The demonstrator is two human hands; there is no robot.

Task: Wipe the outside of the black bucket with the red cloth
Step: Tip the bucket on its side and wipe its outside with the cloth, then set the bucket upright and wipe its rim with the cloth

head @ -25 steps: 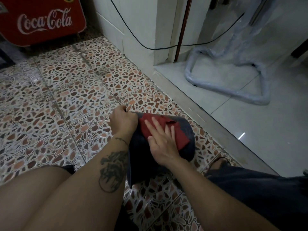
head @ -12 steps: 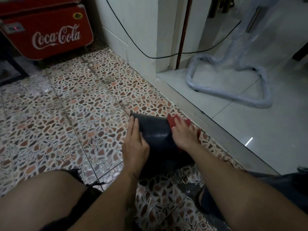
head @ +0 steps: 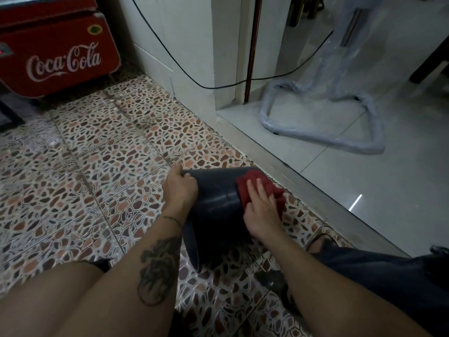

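Note:
The black bucket [head: 216, 205] lies on its side on the patterned floor, its base pointing away from me and its rim toward my legs. My left hand [head: 178, 189] grips its far left edge, thumb over the top. My right hand [head: 261, 210] lies flat with spread fingers on the red cloth [head: 250, 184], pressing it against the bucket's right side near the base. Part of the cloth bunches past my fingers toward the floor.
A grey stone threshold [head: 303, 188] runs diagonally just right of the bucket, with pale tiles beyond. A plastic-wrapped metal stand [head: 323, 137] sits there. A red Coca-Cola cooler [head: 56, 57] stands at the back left. A black cable [head: 194, 76] hangs along the wall.
My left hand shifted from resting flat on the bucket's near side to gripping its far edge. My right hand slid the cloth back onto the bucket's right side. The view moved slightly.

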